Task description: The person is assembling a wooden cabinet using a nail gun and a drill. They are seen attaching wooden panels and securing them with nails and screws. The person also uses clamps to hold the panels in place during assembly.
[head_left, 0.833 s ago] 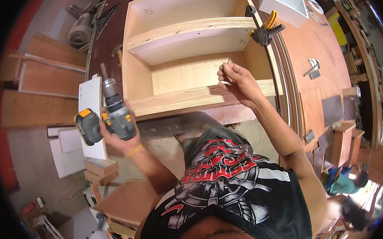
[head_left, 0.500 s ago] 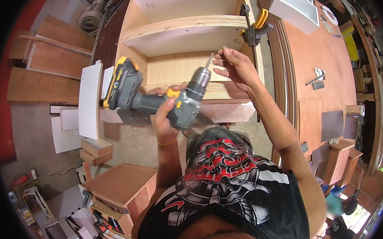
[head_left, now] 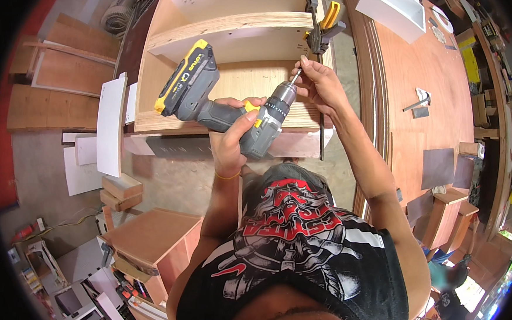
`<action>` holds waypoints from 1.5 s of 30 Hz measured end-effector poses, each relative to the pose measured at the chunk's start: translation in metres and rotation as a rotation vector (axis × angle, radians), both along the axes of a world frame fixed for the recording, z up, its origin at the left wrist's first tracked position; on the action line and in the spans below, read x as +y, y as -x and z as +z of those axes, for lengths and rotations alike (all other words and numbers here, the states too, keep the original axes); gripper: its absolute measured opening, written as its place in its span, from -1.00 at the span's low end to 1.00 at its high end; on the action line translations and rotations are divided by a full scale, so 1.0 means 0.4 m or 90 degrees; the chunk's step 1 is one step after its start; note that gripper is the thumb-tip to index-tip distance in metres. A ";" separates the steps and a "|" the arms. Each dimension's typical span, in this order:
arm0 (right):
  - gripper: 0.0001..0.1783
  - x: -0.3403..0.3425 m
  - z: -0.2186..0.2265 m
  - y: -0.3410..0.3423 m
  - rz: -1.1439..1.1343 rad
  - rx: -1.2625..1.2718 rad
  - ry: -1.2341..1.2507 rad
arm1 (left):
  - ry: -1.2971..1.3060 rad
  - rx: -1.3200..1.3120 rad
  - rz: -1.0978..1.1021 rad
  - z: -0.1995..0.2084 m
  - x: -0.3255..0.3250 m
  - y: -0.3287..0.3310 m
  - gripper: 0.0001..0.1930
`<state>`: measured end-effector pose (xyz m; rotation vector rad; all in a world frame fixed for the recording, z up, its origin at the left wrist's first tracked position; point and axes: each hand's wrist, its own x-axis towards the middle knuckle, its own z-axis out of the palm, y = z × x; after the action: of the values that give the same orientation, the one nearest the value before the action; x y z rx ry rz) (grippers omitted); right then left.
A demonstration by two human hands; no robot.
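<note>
My left hand point(head_left: 232, 136) is closed round the body of a grey and yellow cordless drill point(head_left: 260, 134), which lies tilted with its battery point(head_left: 187, 79) to the left. From the drill's chuck a slim metal bit point(head_left: 296, 77) points up and right. Thumb and fingers of my right hand point(head_left: 320, 85) are pinched at the tip of that bit. Whatever small piece they hold there is too hidden to name. Beneath both hands stands an open wooden cabinet frame point(head_left: 235, 27) with a crosspiece. A black and yellow bar clamp point(head_left: 322, 32) grips its right side.
On the right is a long wooden worktop point(head_left: 411, 111) carrying a white open box point(head_left: 394, 13) and small tools. A white board point(head_left: 111, 125) stands at the cabinet's left. Wooden blocks point(head_left: 122, 192) and a brown cabinet point(head_left: 151, 236) sit at lower left. Other people point(head_left: 450, 295) are far right.
The drill has tilted and swung so its battery is higher and its bit points further right. My right fingers, apart from the bit earlier, now meet its tip.
</note>
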<state>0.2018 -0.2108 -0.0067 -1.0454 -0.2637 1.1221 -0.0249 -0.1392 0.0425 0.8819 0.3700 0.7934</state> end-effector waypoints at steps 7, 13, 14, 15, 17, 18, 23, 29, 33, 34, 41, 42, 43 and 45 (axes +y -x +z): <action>-0.75 0.013 -0.021 -0.039 0.033 -0.046 0.041 | -0.029 0.033 0.028 -0.022 -0.015 -0.025 -0.73; -0.74 0.023 -0.019 -0.053 0.057 -0.070 0.033 | -0.066 0.044 0.036 -0.030 -0.002 -0.027 -0.74; -0.74 0.025 -0.016 -0.052 0.062 -0.072 0.044 | -0.079 0.047 0.033 -0.031 0.000 -0.026 -0.74; -0.74 0.028 -0.008 -0.051 0.066 -0.076 0.054 | -0.068 0.046 0.044 -0.028 0.000 -0.029 -0.74; -0.74 0.036 -0.005 -0.050 0.073 -0.086 0.062 | -0.045 0.046 0.065 -0.019 -0.002 -0.035 -0.73; -0.74 0.041 -0.008 -0.052 0.075 -0.093 0.060 | -0.043 0.048 0.062 -0.019 -0.001 -0.037 -0.72; -0.76 0.063 -0.044 -0.074 0.105 -0.077 0.040 | -0.041 0.055 0.039 -0.026 0.008 -0.049 -0.74; -0.79 0.080 -0.069 -0.072 0.029 0.029 0.031 | -0.029 0.067 0.047 -0.019 0.015 -0.061 -0.73; -0.79 0.077 -0.065 -0.071 0.019 0.038 0.015 | -0.018 0.052 0.071 -0.019 0.024 -0.075 -0.71; -0.79 0.078 -0.062 -0.071 0.022 0.037 0.008 | -0.019 0.053 0.072 -0.021 0.028 -0.075 -0.71; -0.79 0.089 -0.078 -0.076 0.011 0.121 0.002 | -0.022 0.063 0.070 -0.011 0.036 -0.084 -0.72; -0.79 0.092 -0.078 -0.070 0.009 0.139 -0.001 | -0.024 0.064 0.069 -0.011 0.037 -0.084 -0.71; -0.79 0.094 -0.077 -0.065 0.006 0.158 -0.003 | -0.026 0.065 0.068 -0.011 0.038 -0.084 -0.71; -0.78 0.098 -0.066 -0.055 -0.009 0.152 0.008 | -0.019 0.063 0.070 -0.014 0.041 -0.087 -0.71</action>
<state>0.2239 -0.1717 -0.0330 -0.9130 -0.0595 1.2251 0.0099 -0.1230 0.0370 0.9367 0.4987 0.8599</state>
